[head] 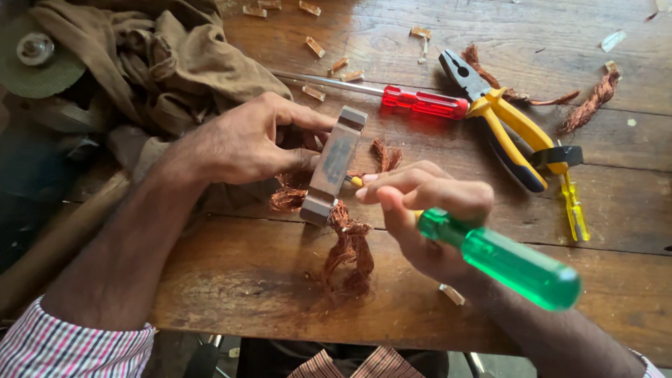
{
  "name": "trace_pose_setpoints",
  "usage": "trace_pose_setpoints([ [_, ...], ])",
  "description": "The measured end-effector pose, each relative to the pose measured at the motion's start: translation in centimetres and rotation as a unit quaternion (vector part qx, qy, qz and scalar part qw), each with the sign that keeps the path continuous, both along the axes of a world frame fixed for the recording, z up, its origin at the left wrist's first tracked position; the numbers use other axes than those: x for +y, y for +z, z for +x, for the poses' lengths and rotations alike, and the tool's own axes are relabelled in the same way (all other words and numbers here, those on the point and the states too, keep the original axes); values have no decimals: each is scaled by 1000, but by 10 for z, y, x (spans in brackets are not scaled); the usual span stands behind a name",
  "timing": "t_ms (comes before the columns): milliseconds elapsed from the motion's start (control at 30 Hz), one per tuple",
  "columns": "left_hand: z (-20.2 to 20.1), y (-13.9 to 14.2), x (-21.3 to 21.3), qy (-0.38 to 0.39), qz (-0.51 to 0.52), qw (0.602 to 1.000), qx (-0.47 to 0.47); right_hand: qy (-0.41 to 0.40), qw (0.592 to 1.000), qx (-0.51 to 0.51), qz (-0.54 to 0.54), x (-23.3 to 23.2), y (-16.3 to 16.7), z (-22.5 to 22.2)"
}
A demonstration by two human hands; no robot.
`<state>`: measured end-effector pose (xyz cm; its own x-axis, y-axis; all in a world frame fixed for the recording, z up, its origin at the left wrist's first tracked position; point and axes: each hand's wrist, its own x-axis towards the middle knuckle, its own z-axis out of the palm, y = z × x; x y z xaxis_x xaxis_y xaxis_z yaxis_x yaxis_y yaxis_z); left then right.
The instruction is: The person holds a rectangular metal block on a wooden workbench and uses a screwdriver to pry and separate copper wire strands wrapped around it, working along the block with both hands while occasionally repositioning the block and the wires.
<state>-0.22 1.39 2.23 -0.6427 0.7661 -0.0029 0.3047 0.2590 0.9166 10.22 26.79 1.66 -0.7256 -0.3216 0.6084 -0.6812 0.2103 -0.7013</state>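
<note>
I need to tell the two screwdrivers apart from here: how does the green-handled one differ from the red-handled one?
The green-handled screwdriver is gripped in the right hand, tip against the metal core that the left hand steadies; the red-handled screwdriver lies untouched on the wooden table beside the yellow pliers. The green handle looks thicker. Its shaft is mostly hidden; the red one's shows fully. Both handles are translucent plastic.

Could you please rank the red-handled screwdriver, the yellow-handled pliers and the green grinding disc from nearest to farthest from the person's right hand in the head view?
From the right hand, which grips the green-handled screwdriver:
1. Red-handled screwdriver, lying just beyond the hand on the table.
2. Yellow-handled pliers, to the right of the hand; too close to the red screwdriver to separate confidently.
3. Green grinding disc, far off at the top left, beside the brown cloth.
</note>
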Motion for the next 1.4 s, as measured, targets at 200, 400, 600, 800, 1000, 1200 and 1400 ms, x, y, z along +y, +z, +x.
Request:
trace_pose_setpoints([
  [200, 1, -2, 0, -1, 12, 1000, -4, -2, 1000, 3, -14, 5, -8, -2],
  [400, 1, -1, 2, 26, -26, 999, -26, -16, 1000, 7, -3, 13, -13, -1],
  [600, 0, 0, 3, 30, -47, 998, -3, -12, 1000, 5, -19, 15, -20, 7],
  [800, 0, -2, 3, 44, -40, 998, -35, -25, 1000, 7, -17, 21, -23, 12],
  [1000, 1, -1, 3, 36, -36, 998, -29, -51, 998, -32, -12, 28, -26, 13],
  [1200, 0, 2, 2, 15, -36, 999, 29, -65, 993, -60, -78, 32, -27, 13],
  [1400, 1, 2, 4, 32, -38, 999, -13, -80, 979, 12, -187, 33, -25, 7],
])
